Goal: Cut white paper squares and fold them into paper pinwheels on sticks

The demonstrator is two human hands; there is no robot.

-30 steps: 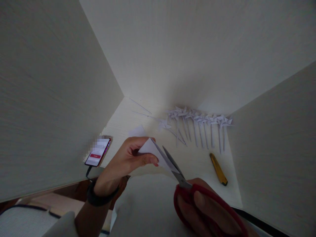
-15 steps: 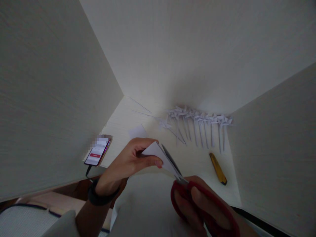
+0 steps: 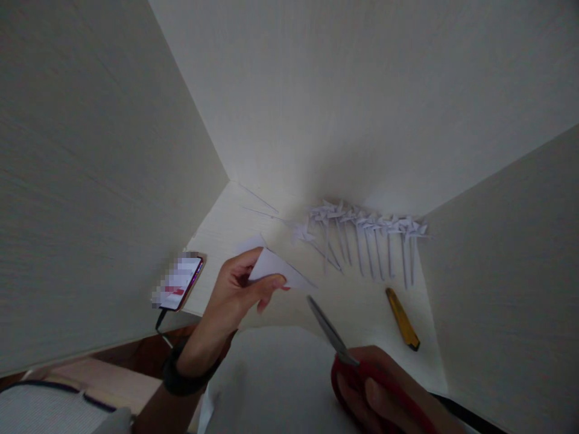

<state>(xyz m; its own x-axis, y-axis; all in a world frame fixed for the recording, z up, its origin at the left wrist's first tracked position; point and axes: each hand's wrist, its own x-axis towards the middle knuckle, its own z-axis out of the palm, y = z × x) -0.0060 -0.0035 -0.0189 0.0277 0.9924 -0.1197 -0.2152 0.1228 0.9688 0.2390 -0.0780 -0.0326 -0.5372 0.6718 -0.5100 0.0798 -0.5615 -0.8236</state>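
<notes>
**A:** At the middle of the pale bench (image 3: 362, 301), what is the left hand (image 3: 235, 289) holding?

**B:** A folded piece of white paper (image 3: 275, 271), thin and flat, tapering to a sharp point on its right. The fingers (image 3: 271, 283) pinch its broad end, thumb below and the others curled over the top. It is lifted off the bench surface.

**A:** And the right hand (image 3: 384, 392)?

**B:** Low in the view, its fingers are closed through the glossy red plastic loops of a pair of scissors (image 3: 344, 355). The grey metal blades lie together, slim and straight, pointing up and left toward the paper. Their tip sits just below the paper's point, not touching it.

**A:** What else lies on the bench?

**B:** A row of small white paper pinwheels (image 3: 371, 232) on thin rolled paper sticks, lined up side by side near the back wall. A yellow utility knife (image 3: 402, 319), long and narrow with a dark end, lies to the right, well apart from the hands. A phone (image 3: 181, 283) with a lit screen rests at the bench's left edge, a dark cable hanging from it. The bench and walls show a fine, matte woodgrain. A dark band circles the left wrist.
</notes>
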